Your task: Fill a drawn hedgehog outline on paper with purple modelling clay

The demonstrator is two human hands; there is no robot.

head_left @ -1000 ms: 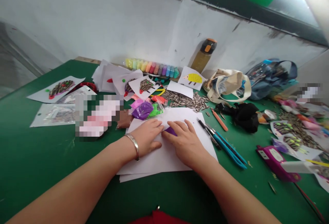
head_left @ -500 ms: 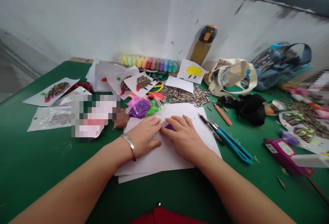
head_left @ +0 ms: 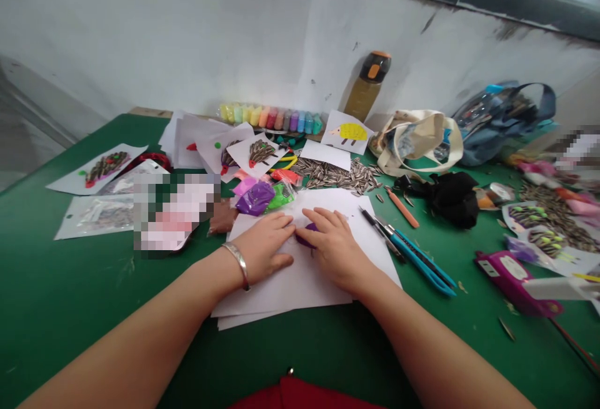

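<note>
A stack of white paper (head_left: 290, 293) lies on the green table in front of me. My left hand (head_left: 267, 243) rests flat on the sheets, fingers stretched out and held together, a silver bangle on the wrist. My right hand (head_left: 332, 243) is spread over a flattened piece of purple clay (head_left: 307, 236) on the top sheet and touches it; part of the clay is hidden under the fingers. Just beyond the hands are a purple clay packet (head_left: 255, 198) and a green clay packet (head_left: 281, 196).
Sunflower seeds (head_left: 337, 176) are heaped behind the paper. Hedgehog pictures (head_left: 255, 154) lie at the back left. To the right are blue tweezers (head_left: 424, 265), an orange-handled tool (head_left: 403, 207) and a magenta glue gun (head_left: 510, 281). A bottle (head_left: 365, 90) stands against the wall.
The right hand has shifted slightly over the clay, and more of the purple now shows between its fingers. My left hand keeps its place on the paper. The view has turned a little.
</note>
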